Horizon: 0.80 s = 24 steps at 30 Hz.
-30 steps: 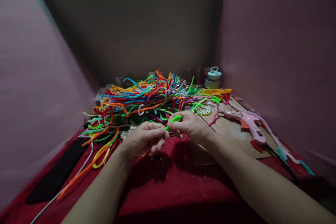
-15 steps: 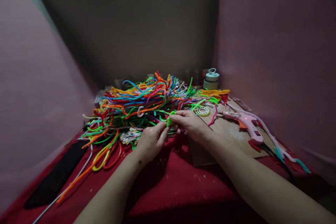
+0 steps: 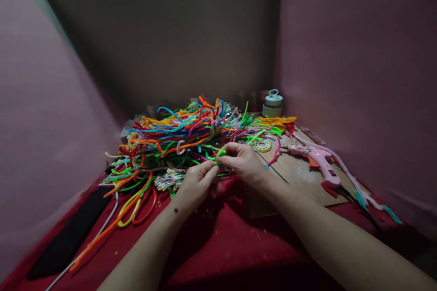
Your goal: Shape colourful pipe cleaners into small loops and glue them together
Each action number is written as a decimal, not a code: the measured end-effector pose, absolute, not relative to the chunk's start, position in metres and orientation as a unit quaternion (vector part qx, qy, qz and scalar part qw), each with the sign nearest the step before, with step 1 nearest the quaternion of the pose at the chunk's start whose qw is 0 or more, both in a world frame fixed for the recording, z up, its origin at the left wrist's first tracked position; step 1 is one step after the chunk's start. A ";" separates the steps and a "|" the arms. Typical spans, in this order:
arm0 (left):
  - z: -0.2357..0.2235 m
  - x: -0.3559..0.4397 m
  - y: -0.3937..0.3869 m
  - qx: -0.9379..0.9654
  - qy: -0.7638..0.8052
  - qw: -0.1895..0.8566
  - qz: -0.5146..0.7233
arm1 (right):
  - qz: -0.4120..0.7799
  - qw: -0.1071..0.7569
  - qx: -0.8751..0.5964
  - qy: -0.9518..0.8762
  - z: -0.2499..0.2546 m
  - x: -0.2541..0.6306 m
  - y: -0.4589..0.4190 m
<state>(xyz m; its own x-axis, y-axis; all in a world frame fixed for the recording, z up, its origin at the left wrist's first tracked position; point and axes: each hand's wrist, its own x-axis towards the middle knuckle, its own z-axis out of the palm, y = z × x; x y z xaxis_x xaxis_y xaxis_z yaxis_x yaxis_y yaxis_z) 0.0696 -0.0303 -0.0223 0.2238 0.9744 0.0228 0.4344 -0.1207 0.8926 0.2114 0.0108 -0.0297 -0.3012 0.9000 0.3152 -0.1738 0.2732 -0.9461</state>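
Observation:
My left hand (image 3: 199, 181) and my right hand (image 3: 243, 162) meet over the red cloth (image 3: 218, 245), both pinched on a short bright green pipe cleaner (image 3: 220, 154) that is curled between the fingertips. Just behind them lies a big heap of pipe cleaners (image 3: 184, 136) in many colours. A bundle of pale tipped stamens (image 3: 168, 179) lies left of my left hand.
A pink glue gun (image 3: 322, 162) with a red light rests on a wooden board (image 3: 300, 177) at the right, by a yellow-green tape roll (image 3: 262, 146). A pale round container (image 3: 272, 105) stands at the back. A black strip (image 3: 68, 236) and white cord lie left. Pink walls close both sides.
Both hands have shifted slightly forward toward the heap. The green pipe cleaner went from a stretched loop to a tight curl at the fingertips.

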 end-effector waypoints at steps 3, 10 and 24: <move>-0.020 0.073 -0.031 0.610 0.528 0.468 0.362 | 0.460 0.550 -0.313 -0.623 -0.034 0.209 0.008; -0.022 0.072 -0.029 0.554 0.510 0.536 0.381 | 0.481 0.572 -0.338 -0.572 -0.035 0.206 0.009; 0.037 0.091 0.006 0.651 0.549 0.263 0.453 | 0.345 0.469 -0.359 -0.729 -0.047 0.193 0.000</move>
<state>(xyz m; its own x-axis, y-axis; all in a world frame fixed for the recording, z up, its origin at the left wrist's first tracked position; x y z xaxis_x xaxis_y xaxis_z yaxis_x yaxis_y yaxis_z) 0.0912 0.0059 0.0365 -0.0150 0.9533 0.3018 0.4770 -0.2585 0.8401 0.1929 0.0004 -0.0468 -0.3013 0.8477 0.4367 0.2007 0.5041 -0.8400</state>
